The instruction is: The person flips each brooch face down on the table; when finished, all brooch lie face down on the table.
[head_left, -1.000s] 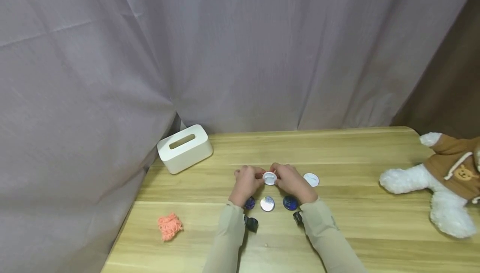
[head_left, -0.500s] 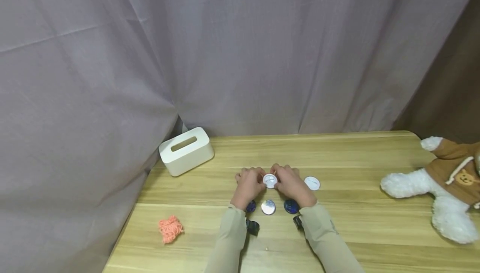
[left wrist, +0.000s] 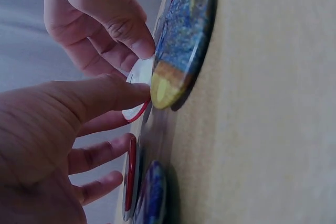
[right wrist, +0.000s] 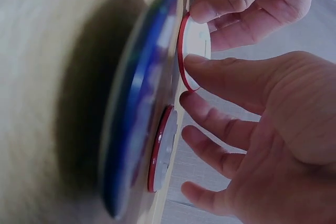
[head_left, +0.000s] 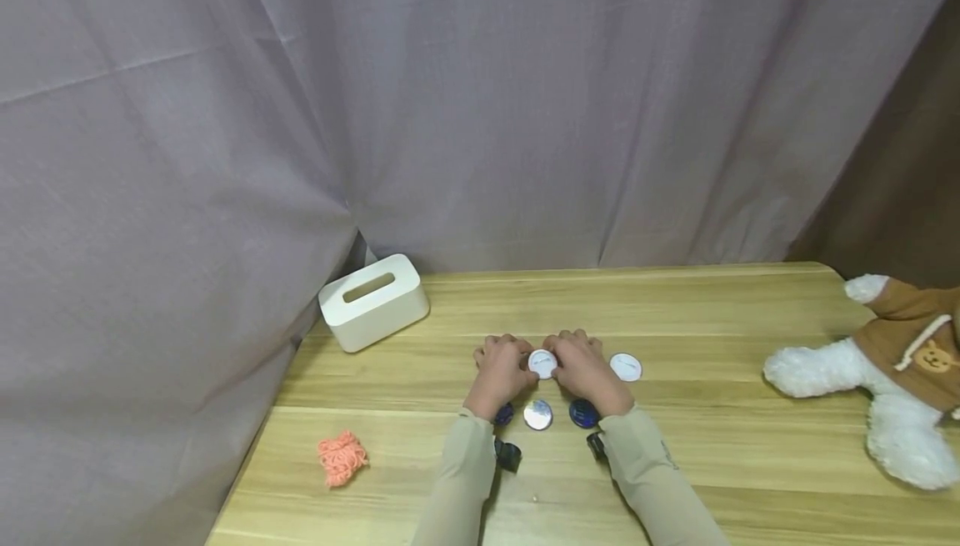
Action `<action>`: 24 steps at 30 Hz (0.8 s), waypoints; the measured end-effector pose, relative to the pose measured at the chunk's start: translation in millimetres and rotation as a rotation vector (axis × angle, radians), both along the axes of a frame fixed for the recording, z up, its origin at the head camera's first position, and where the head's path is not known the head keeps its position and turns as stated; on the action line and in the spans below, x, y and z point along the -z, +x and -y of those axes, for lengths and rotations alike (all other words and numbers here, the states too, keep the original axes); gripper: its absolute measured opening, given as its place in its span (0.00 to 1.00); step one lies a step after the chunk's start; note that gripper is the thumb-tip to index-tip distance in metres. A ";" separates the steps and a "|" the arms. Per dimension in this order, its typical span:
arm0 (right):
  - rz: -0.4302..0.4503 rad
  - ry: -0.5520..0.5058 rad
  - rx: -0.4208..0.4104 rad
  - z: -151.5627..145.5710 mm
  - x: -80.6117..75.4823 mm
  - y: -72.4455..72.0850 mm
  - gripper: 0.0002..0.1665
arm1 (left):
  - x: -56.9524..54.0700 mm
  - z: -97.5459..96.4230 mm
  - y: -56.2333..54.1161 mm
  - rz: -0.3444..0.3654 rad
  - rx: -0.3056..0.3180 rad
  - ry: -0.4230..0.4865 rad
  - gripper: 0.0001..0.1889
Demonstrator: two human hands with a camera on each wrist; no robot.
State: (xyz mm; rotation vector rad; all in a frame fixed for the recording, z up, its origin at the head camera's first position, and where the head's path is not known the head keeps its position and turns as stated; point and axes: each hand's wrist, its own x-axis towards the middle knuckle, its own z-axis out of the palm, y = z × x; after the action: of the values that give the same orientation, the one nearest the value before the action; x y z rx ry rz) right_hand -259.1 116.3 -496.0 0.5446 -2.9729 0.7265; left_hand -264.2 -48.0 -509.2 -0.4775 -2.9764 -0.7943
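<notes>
A round button badge [head_left: 542, 364] with a white pin back and red rim is tilted up between both hands. My left hand [head_left: 498, 369] pinches its left edge between thumb and fingers, and my right hand [head_left: 583, 369] pinches the right edge. In the left wrist view, a red-rimmed badge [left wrist: 130, 179] lies beside my left fingertips. Right of my right hand is another badge, white back up [head_left: 626, 367]. Nearer me sit a shiny picture badge [head_left: 537, 414], a dark blue badge [head_left: 583, 413] and a purple-blue badge [head_left: 504, 414], partly hidden by my left wrist.
A white tissue box [head_left: 373, 303] stands at the back left of the wooden table [head_left: 720, 438]. Coral yarn [head_left: 342, 458] lies at the front left. A plush toy in a brown hoodie [head_left: 911, 338] rests at the right. Grey curtain [head_left: 480, 112] hangs behind.
The head view has tilted slightly, so everything sits a little lower in it. Both hands keep hold of the same badge, whose white back shows a bit more roundly now.
</notes>
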 end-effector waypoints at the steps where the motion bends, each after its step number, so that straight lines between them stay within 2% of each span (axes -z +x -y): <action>1: 0.004 0.003 0.000 0.1 0.2 0.5 0.15 | 0.1 0.0 0.2 0.007 0.001 -0.003 0.19; 15: 0.034 0.045 0.016 2.0 3.1 3.5 0.13 | 2.4 2.1 2.2 0.040 0.001 -0.023 0.15; 20: 0.045 0.017 -0.001 2.1 0.8 2.4 0.15 | -0.5 6.0 2.6 0.027 0.027 0.009 0.13; 24: 0.048 0.009 -0.013 2.5 -5.3 3.6 0.20 | -3.9 12.0 1.8 0.018 0.045 0.039 0.16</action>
State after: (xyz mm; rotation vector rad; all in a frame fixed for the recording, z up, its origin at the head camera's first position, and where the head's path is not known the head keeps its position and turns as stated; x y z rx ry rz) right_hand -255.5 113.8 -490.7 0.5555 -3.0212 0.7383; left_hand -262.4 -60.0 -505.2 -0.5397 -2.9702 -0.8640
